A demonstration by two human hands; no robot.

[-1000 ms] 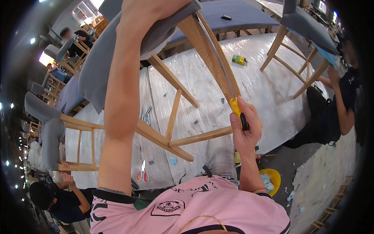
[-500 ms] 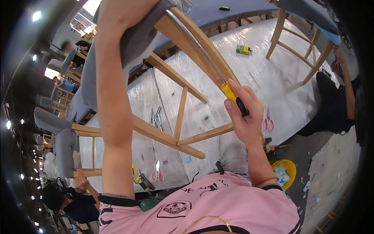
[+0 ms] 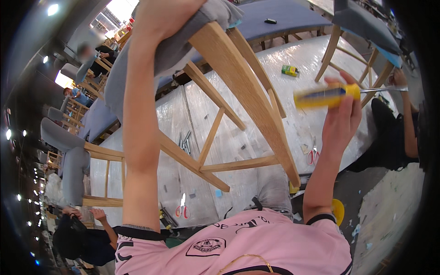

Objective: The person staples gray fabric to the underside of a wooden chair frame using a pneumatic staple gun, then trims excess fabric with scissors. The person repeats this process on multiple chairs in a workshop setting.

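Far L, at 9 o'clock, a neighbouring chair is showing grey padding & wooden legs; at 8, a co-worker in dark clothes is holding both hands up nr its lower rail. Twd 10, more ppl are working among chairs, v. small & blurry.

At 11, the L hand is lying on the grey upholstery of the tilted chair; its fingers are running past the top edge, so can't tell if it's gripping or just resting. The tilted chair itself is filling the middle, abt 12, its nearest leg slanting down to 4, another ending nr 6; can't tell if they're touching the plastic-wrapped table.

On that table, red-handled scissors are lying at 7, loose metal rods at 9, a sm. green-yellow box btwn 1 & 2, & a 2nd pair of scissors at 3.

Btwn 2 & 3, the R hand is clasping a yellow-&-dark-handled screwdriver, handle blurred, shaft pointing twd 3, well apart from the tilted chair. Below, at 4, a yellow bucket is peeking out behind the R arm. Far R, a grey-padded far chair is showing at 2, & another worker in dark clothes is sitting at 3.
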